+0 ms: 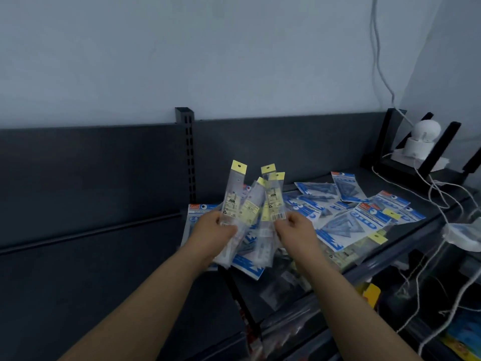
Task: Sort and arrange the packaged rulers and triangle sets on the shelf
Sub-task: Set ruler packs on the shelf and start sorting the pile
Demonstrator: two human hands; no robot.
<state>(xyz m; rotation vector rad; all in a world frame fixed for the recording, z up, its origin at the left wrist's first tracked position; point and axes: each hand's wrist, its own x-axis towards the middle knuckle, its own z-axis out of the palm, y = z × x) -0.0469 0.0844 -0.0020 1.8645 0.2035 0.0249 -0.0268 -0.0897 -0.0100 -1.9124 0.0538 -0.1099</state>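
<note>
Several clear ruler packs with yellow hang tabs [256,201] fan upward between my two hands above the dark shelf [109,259]. My left hand [214,231] grips the left packs near their lower part. My right hand [295,229] pinches the right packs by the barcode end. Behind and to the right, several blue-and-white triangle set packs [351,214] lie scattered flat on the shelf, overlapping one another. More ruler packs [346,254] lie near the shelf's front edge, partly under the triangle packs.
A slotted upright post [188,152] divides the shelf's back panel. At the far right stand a white round device [424,138] and black brackets, with white cables [440,194] trailing over the shelf edge. Lower shelves with goods show at the bottom right.
</note>
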